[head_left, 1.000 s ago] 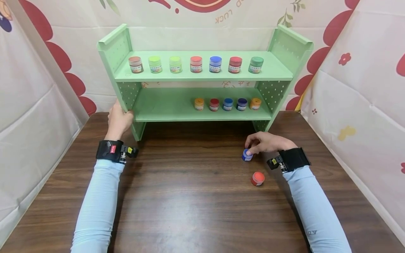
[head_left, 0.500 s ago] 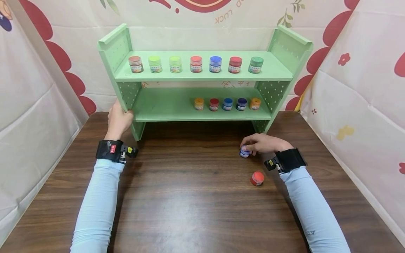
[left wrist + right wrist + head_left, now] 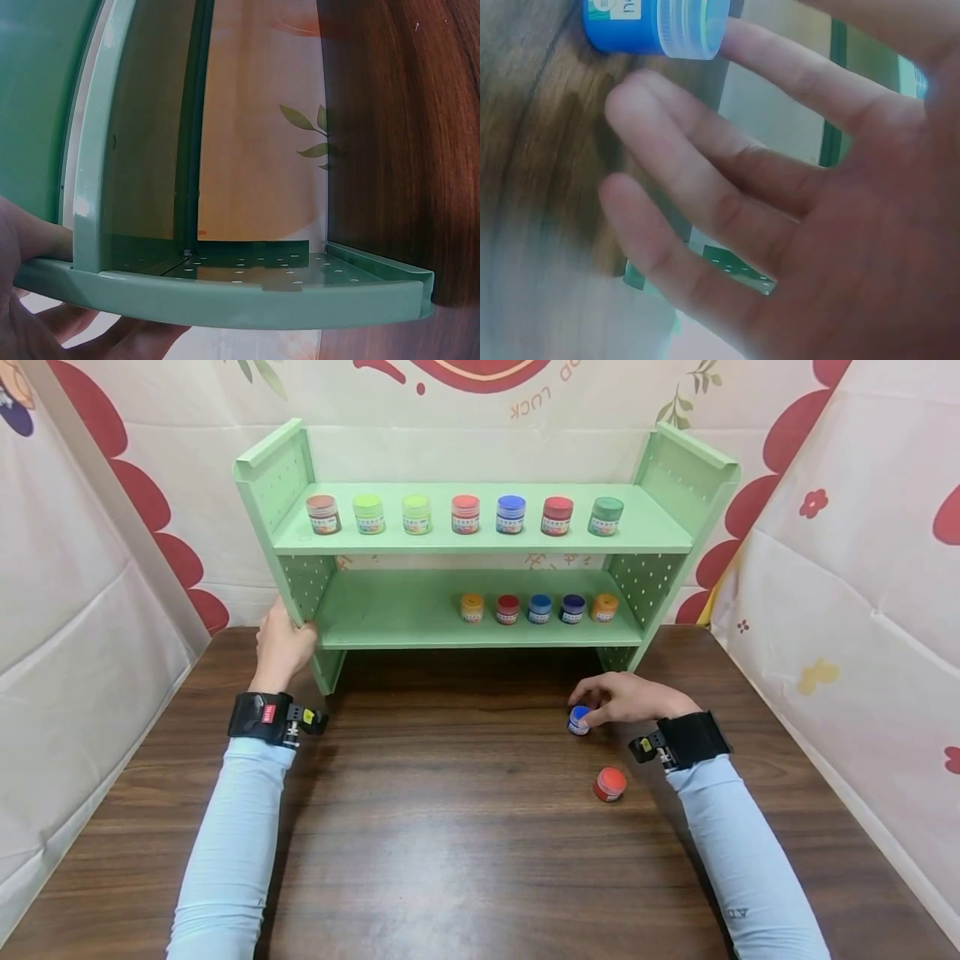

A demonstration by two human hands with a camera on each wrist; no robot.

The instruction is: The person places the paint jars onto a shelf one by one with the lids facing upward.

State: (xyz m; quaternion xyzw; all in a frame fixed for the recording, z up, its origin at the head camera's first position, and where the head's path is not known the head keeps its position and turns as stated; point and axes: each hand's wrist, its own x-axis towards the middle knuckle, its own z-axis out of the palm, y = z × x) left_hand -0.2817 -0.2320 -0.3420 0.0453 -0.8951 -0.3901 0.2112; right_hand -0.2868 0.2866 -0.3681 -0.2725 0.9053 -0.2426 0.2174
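Note:
My left hand grips the left side panel of a light green two-tier shelf. In the left wrist view its thumb lies inside the panel and its fingers reach round the outer side. Out on the table, my right hand holds a small blue paint jar between thumb and index finger. The right wrist view shows the index fingertip at the translucent rim of the jar's lid, the other fingers extended below it. A red jar stands nearer to me on the wooden table.
Several paint jars line the upper tier, from a brownish-red one to a dark green one. On the lower tier, smaller jars, among them a yellow one and a purple one, fill the right half. A printed cloth hangs behind.
My right hand has shifted the blue jar slightly left and away from me, and its lid shows more from above than half a second ago. The left hand stays on the shelf.

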